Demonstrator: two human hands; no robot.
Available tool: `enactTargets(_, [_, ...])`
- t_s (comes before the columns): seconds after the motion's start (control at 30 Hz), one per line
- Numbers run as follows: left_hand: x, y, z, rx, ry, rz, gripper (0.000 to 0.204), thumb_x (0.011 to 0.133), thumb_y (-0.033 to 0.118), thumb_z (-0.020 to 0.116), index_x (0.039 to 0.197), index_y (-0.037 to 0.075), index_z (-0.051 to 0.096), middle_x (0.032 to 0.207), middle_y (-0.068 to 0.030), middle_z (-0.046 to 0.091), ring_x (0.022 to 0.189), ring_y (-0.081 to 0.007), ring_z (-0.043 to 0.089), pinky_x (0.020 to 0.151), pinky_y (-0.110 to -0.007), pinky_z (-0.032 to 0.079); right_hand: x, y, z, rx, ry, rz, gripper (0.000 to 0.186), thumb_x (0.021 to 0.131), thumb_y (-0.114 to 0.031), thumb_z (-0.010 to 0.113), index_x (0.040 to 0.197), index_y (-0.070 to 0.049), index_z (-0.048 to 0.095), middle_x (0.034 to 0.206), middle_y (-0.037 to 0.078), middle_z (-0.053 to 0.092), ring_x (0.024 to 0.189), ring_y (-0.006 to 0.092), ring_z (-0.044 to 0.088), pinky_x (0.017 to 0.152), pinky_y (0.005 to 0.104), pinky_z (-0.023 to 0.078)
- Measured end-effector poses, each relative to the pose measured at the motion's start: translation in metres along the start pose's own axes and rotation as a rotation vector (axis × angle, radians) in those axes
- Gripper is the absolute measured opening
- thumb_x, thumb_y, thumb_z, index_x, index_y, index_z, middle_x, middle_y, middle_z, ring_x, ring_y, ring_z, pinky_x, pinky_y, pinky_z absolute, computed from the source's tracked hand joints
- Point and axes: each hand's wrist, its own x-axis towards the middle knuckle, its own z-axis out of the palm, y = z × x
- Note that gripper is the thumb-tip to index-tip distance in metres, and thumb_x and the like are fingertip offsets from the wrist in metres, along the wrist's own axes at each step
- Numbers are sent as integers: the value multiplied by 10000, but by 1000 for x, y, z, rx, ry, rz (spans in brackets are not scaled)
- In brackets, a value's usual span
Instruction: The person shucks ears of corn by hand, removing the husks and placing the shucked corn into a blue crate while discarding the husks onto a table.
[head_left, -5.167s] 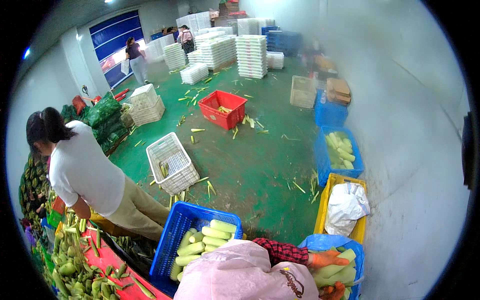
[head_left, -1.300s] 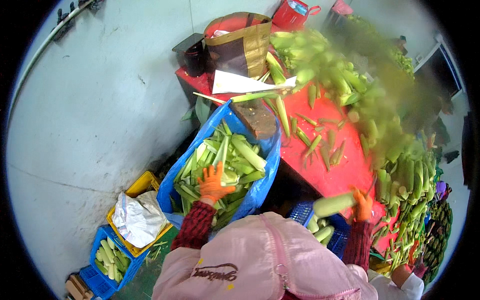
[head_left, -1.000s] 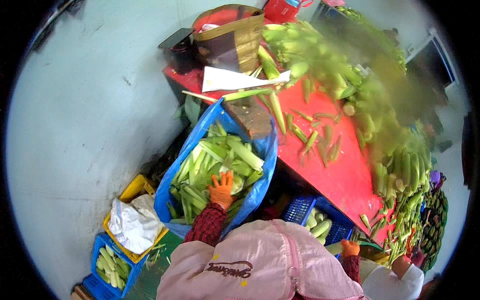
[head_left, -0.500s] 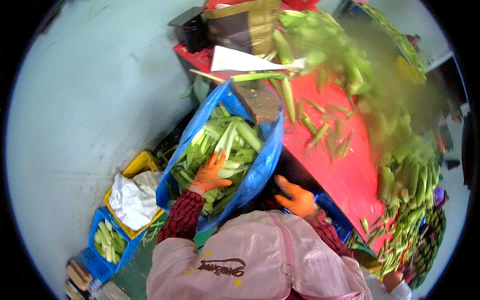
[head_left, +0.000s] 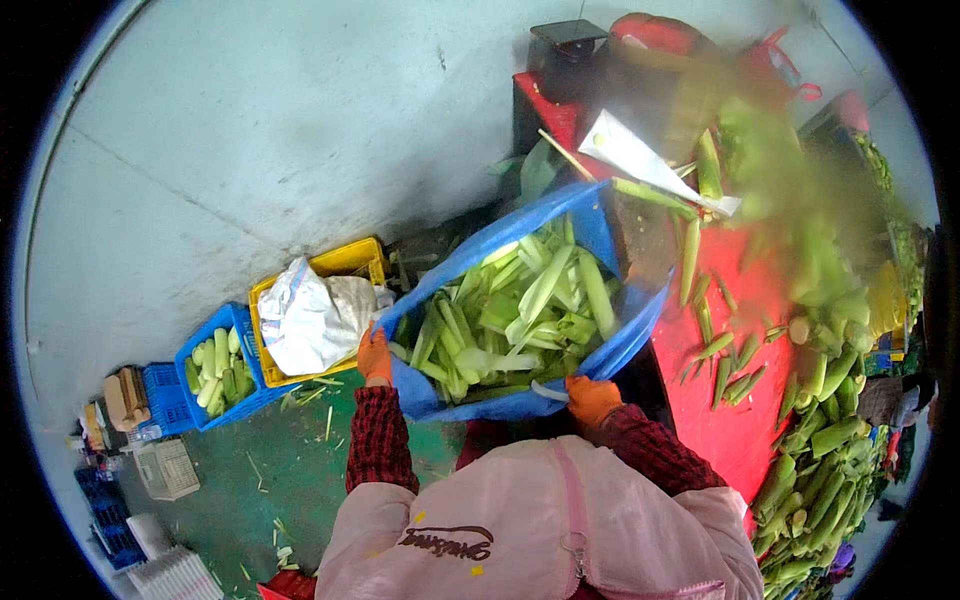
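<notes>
A large blue bag (head_left: 420, 398) hangs wide-mouthed in front of me, filled with loose green leaves (head_left: 500, 310) that look like corn husks. With my left hand (head_left: 375, 357), in an orange glove, I grip the bag's left rim. My right hand (head_left: 593, 400), also in an orange glove, is closed on the near right rim. Beside its fingers, a pale curved strip (head_left: 548, 391) lies along the rim; I cannot tell what it is. The bag's far right side meets a brown block (head_left: 645, 235) on the table's edge.
A red table (head_left: 690, 350) carries scattered green pieces and a long heap of green ears (head_left: 825, 490). On the left stand a yellow crate (head_left: 348, 262) with a white sack (head_left: 315, 320) and a blue crate (head_left: 240, 405) of pale ears. Scraps lie on the green floor (head_left: 290, 480).
My left hand has left the leaves inside the bag and taken its left rim. The right hand, spread beside the bag before, now holds its near right rim. My view has swung left.
</notes>
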Motion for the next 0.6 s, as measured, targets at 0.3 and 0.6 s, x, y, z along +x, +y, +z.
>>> enactTargets(0.3, [19, 70, 32, -905, 117, -94, 385, 919, 272, 580, 1041, -72, 704, 1058, -186, 693, 962, -279, 612, 897, -407, 461, -17, -26, -53, 1226, 80, 467, 365, 937, -326, 622, 829, 20, 670, 694, 87, 654, 486, 186, 632, 472, 333, 495])
enactTargets(0.6, [9, 190, -6, -524, 62, 368, 244, 958, 133, 500, 1078, -13, 654, 1022, -211, 683, 949, -351, 629, 890, -430, 487, -64, 28, -69, 1530, 616, 790, 212, 890, -194, 632, 778, -15, 613, 667, 103, 630, 396, 170, 516, 348, 308, 390])
